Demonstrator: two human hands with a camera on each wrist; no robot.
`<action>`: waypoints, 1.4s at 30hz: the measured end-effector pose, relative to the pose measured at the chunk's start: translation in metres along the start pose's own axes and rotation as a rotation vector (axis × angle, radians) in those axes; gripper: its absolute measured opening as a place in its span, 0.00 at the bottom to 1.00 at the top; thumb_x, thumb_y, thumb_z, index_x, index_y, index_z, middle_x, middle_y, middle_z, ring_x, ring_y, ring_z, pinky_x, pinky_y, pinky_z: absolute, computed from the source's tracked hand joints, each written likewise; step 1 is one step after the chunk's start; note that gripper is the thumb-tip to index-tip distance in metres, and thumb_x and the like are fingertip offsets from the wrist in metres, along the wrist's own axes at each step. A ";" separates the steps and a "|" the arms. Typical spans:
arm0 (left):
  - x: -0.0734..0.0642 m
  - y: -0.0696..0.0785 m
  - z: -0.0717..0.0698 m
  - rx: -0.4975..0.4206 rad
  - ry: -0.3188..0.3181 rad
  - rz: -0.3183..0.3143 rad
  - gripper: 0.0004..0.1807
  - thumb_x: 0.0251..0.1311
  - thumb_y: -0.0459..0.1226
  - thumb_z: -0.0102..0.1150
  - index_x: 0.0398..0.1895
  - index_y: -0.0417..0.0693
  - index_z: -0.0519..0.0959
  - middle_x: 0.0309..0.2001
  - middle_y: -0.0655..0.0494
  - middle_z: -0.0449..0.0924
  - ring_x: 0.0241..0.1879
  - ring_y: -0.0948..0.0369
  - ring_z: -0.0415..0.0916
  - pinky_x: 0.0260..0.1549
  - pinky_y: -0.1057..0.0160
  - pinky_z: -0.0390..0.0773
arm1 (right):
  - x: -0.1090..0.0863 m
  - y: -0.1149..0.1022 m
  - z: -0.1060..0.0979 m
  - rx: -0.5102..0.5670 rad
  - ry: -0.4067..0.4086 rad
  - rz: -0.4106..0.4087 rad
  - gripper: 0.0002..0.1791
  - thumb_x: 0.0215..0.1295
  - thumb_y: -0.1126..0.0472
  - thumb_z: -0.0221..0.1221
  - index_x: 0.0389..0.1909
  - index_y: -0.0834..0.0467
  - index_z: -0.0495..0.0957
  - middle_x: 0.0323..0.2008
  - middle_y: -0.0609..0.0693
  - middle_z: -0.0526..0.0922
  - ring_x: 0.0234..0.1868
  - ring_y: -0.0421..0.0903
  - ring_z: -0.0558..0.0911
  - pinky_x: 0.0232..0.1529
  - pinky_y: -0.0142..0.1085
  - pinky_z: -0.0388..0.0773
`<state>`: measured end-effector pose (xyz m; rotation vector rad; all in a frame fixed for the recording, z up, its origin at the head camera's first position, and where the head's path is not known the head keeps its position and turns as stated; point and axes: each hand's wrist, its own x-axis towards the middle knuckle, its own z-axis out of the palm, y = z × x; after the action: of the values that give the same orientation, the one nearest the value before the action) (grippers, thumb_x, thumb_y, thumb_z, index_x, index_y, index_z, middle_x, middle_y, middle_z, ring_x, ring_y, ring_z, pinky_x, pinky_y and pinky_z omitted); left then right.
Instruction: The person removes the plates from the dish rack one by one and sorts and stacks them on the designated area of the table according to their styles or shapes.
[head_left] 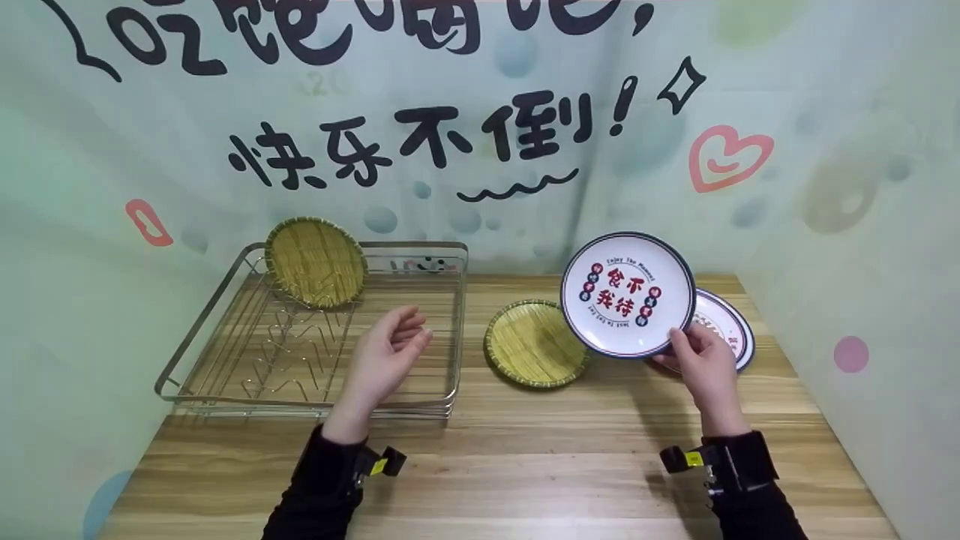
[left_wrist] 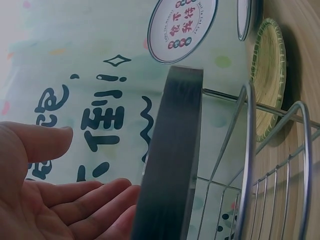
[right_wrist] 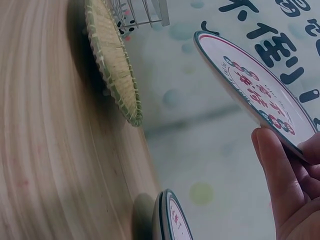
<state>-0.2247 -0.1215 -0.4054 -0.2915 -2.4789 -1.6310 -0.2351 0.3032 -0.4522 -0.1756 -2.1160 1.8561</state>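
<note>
A white plate [head_left: 628,295] with a blue rim and red lettering is held up and tilted by my right hand [head_left: 707,367], thumb on its face and fingers behind the edge. My left hand [head_left: 388,356] hovers over the right part of a wire dish rack [head_left: 459,330], its fingers loosely bent around nothing. One round woven bamboo tray [head_left: 316,262] leans upright in the rack's back left. Another woven bamboo tray [head_left: 534,345] lies on the table, partly behind the held plate. In the right wrist view the held plate [right_wrist: 260,87] is clear of the table.
More white plates [head_left: 739,330] lie stacked at the right, partly hidden by the right hand and the held plate. Bent wire dividers [head_left: 289,360] stand inside the rack. A printed cloth backdrop [head_left: 420,210] hangs behind the wooden table [head_left: 525,465].
</note>
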 end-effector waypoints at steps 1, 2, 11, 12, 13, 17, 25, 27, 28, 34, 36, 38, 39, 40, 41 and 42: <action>0.000 0.000 0.000 0.003 -0.003 -0.003 0.29 0.65 0.35 0.61 0.65 0.30 0.67 0.57 0.37 0.77 0.56 0.46 0.76 0.58 0.54 0.76 | 0.001 0.001 -0.001 0.001 -0.001 0.005 0.16 0.72 0.66 0.54 0.50 0.77 0.73 0.33 0.50 0.84 0.27 0.41 0.85 0.37 0.35 0.85; 0.000 0.000 -0.001 0.005 -0.004 -0.003 0.29 0.65 0.35 0.61 0.66 0.30 0.67 0.57 0.37 0.77 0.56 0.46 0.76 0.58 0.53 0.75 | 0.001 0.001 -0.003 -0.004 -0.001 0.011 0.16 0.73 0.66 0.54 0.51 0.77 0.73 0.34 0.50 0.84 0.27 0.41 0.85 0.37 0.35 0.85; -0.001 -0.002 -0.007 0.033 -0.006 0.018 0.30 0.65 0.35 0.62 0.65 0.28 0.67 0.57 0.36 0.77 0.56 0.45 0.76 0.57 0.53 0.76 | 0.007 0.006 -0.017 -0.028 -0.012 0.038 0.17 0.73 0.66 0.52 0.52 0.79 0.71 0.32 0.47 0.83 0.26 0.40 0.85 0.38 0.33 0.85; -0.002 -0.002 -0.008 0.039 -0.010 0.019 0.29 0.65 0.35 0.62 0.65 0.29 0.67 0.57 0.36 0.77 0.56 0.45 0.76 0.57 0.54 0.76 | 0.007 0.007 -0.019 -0.025 -0.012 0.040 0.17 0.73 0.67 0.52 0.53 0.79 0.71 0.32 0.47 0.84 0.26 0.40 0.85 0.37 0.33 0.85; -0.002 -0.002 -0.009 0.046 -0.011 0.021 0.29 0.65 0.35 0.62 0.65 0.29 0.67 0.57 0.36 0.77 0.56 0.46 0.76 0.57 0.54 0.77 | 0.008 0.008 -0.021 -0.023 -0.012 0.042 0.18 0.73 0.67 0.52 0.53 0.79 0.71 0.31 0.46 0.84 0.26 0.39 0.85 0.37 0.33 0.84; -0.003 -0.003 -0.013 0.064 -0.010 0.015 0.29 0.65 0.36 0.62 0.65 0.30 0.68 0.57 0.37 0.77 0.56 0.47 0.77 0.57 0.54 0.77 | 0.009 0.011 -0.027 -0.012 -0.001 0.047 0.17 0.73 0.68 0.51 0.53 0.80 0.70 0.30 0.45 0.83 0.26 0.39 0.84 0.37 0.32 0.85; -0.007 -0.009 -0.019 0.099 -0.001 0.028 0.29 0.65 0.36 0.62 0.65 0.28 0.68 0.56 0.35 0.77 0.55 0.45 0.77 0.56 0.53 0.77 | 0.011 0.019 -0.043 -0.085 0.020 0.074 0.14 0.73 0.67 0.52 0.47 0.78 0.72 0.29 0.45 0.83 0.25 0.40 0.84 0.37 0.34 0.85; -0.008 -0.011 -0.021 0.111 0.000 0.025 0.29 0.65 0.36 0.63 0.64 0.28 0.68 0.56 0.35 0.78 0.54 0.45 0.78 0.56 0.53 0.78 | 0.010 0.019 -0.048 -0.111 0.019 0.095 0.13 0.73 0.66 0.51 0.44 0.76 0.71 0.28 0.45 0.82 0.25 0.39 0.85 0.37 0.33 0.84; -0.009 -0.012 -0.021 0.115 0.003 0.026 0.29 0.64 0.35 0.63 0.64 0.28 0.68 0.56 0.35 0.78 0.54 0.45 0.78 0.55 0.53 0.78 | 0.010 0.019 -0.050 -0.121 0.015 0.106 0.13 0.74 0.65 0.51 0.43 0.75 0.71 0.28 0.45 0.82 0.25 0.39 0.85 0.38 0.32 0.84; -0.011 -0.014 -0.026 0.114 0.001 0.015 0.28 0.65 0.35 0.62 0.64 0.29 0.68 0.56 0.35 0.77 0.54 0.45 0.78 0.55 0.54 0.78 | 0.013 0.023 -0.065 -0.117 -0.007 0.155 0.15 0.74 0.64 0.50 0.46 0.75 0.70 0.29 0.45 0.81 0.26 0.38 0.85 0.38 0.30 0.84; -0.011 -0.015 -0.027 0.120 -0.002 0.006 0.29 0.65 0.35 0.62 0.65 0.29 0.68 0.56 0.35 0.77 0.54 0.45 0.77 0.56 0.54 0.78 | 0.015 0.025 -0.069 -0.101 -0.008 0.174 0.16 0.75 0.64 0.49 0.46 0.77 0.69 0.30 0.46 0.80 0.26 0.38 0.85 0.38 0.30 0.84; -0.012 -0.017 -0.029 0.123 -0.002 0.009 0.29 0.65 0.35 0.62 0.65 0.28 0.67 0.56 0.34 0.77 0.54 0.45 0.77 0.56 0.53 0.77 | 0.016 0.026 -0.074 -0.095 -0.008 0.196 0.18 0.75 0.63 0.49 0.50 0.78 0.68 0.31 0.46 0.80 0.27 0.38 0.85 0.39 0.29 0.83; -0.013 -0.018 -0.029 0.123 -0.002 0.013 0.29 0.65 0.34 0.62 0.65 0.28 0.67 0.56 0.34 0.77 0.54 0.44 0.77 0.56 0.53 0.77 | 0.017 0.027 -0.076 -0.089 -0.005 0.203 0.19 0.75 0.63 0.49 0.52 0.79 0.67 0.32 0.47 0.79 0.27 0.38 0.85 0.39 0.29 0.83; -0.013 -0.018 -0.030 0.124 -0.001 0.014 0.29 0.64 0.34 0.62 0.65 0.28 0.67 0.56 0.34 0.77 0.54 0.44 0.77 0.56 0.53 0.78 | 0.017 0.028 -0.078 -0.090 -0.002 0.211 0.20 0.75 0.63 0.49 0.53 0.79 0.67 0.32 0.47 0.79 0.27 0.38 0.85 0.39 0.29 0.83; -0.014 -0.019 -0.030 0.125 -0.001 0.014 0.29 0.64 0.34 0.62 0.65 0.28 0.67 0.56 0.34 0.77 0.54 0.44 0.77 0.56 0.53 0.78 | 0.018 0.029 -0.080 -0.093 0.001 0.216 0.20 0.75 0.63 0.49 0.53 0.80 0.66 0.33 0.48 0.78 0.27 0.38 0.85 0.39 0.29 0.83; -0.014 -0.019 -0.031 0.128 -0.002 0.014 0.29 0.64 0.34 0.62 0.65 0.28 0.67 0.55 0.34 0.77 0.54 0.44 0.78 0.55 0.53 0.78 | 0.018 0.030 -0.082 -0.095 0.001 0.220 0.21 0.75 0.63 0.49 0.55 0.80 0.66 0.34 0.48 0.78 0.27 0.38 0.85 0.40 0.29 0.83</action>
<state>-0.2148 -0.1584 -0.4135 -0.2923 -2.5623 -1.4593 -0.2300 0.3906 -0.4700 -0.4480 -2.2646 1.8715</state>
